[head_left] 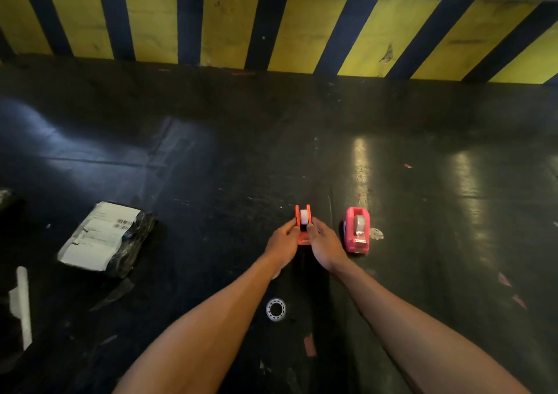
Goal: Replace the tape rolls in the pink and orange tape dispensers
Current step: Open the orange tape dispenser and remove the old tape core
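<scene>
The orange tape dispenser (303,223) stands on the dark floor at centre, with a white tape roll seated between its side walls. My left hand (282,242) grips its left side and my right hand (324,247) grips its right side, thumb near the roll. The pink tape dispenser (357,234) stands just right of my right hand, untouched, with a clear roll inside it. An empty white tape core ring (275,309) lies flat on the floor between my forearms, nearer to me.
A black parcel with white shipping labels (105,238) lies on the floor to the left. A white strip (22,306) sits at the far left edge. A yellow and black striped kerb (271,31) runs along the back. Small red scraps (309,345) dot the floor.
</scene>
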### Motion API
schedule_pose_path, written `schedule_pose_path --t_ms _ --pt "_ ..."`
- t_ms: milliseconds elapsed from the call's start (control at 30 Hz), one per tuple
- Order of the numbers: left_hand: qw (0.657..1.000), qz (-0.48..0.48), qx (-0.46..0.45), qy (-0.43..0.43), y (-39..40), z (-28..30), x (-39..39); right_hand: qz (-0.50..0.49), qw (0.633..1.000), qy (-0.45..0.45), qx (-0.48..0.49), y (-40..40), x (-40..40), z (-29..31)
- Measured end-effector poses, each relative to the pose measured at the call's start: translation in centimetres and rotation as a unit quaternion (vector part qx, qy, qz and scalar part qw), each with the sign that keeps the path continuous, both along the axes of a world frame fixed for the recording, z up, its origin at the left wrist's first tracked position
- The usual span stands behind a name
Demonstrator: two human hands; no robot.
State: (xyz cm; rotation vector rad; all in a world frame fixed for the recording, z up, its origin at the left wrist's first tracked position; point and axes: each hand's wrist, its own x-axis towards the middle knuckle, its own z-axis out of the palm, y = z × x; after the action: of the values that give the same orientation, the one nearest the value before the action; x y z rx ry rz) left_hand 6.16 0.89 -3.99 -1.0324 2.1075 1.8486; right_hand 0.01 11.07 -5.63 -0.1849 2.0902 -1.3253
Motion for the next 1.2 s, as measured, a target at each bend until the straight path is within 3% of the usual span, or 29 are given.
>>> schedule_pose_path --t_ms 233,533,667,833,900,1000,1100,1200 --pt "0.991 0.1 0.087 0.016 0.6 0.4 1.9 -0.135 0.981 -0.103 -0.095 1.9 2.1 0.0" --pt "0.979 0.104 0.174 0.019 0.8 0.4 5.6 -0.087 0.966 -0.167 -0.179 5.4 4.9 0.4" --pt "0.954 0.159 0.254 0.021 1.7 1.8 6.8 -0.094 0.949 -0.208 -0.217 5.6 5.5 1.5" --pt "0.942 0.21 0.259 0.022 2.3 2.2 7.3 -0.114 0.944 -0.228 -0.211 5.3 5.8 1.4" --pt "0.953 0.222 0.205 0.03 1.6 2.0 7.5 -0.135 0.944 -0.224 -0.2 5.6 5.8 1.2" --pt "0.987 0.146 -0.065 0.014 -0.7 0.4 8.3 -0.142 0.949 -0.21 -0.187 6.5 5.7 1.0" --pt "0.957 0.024 -0.283 -0.063 -2.6 -0.9 9.8 -0.13 0.948 -0.217 -0.19 7.1 5.7 0.8" --pt "0.933 -0.038 -0.342 -0.108 -3.4 -1.6 10.9 -0.122 0.948 -0.224 -0.192 7.2 6.0 1.1"
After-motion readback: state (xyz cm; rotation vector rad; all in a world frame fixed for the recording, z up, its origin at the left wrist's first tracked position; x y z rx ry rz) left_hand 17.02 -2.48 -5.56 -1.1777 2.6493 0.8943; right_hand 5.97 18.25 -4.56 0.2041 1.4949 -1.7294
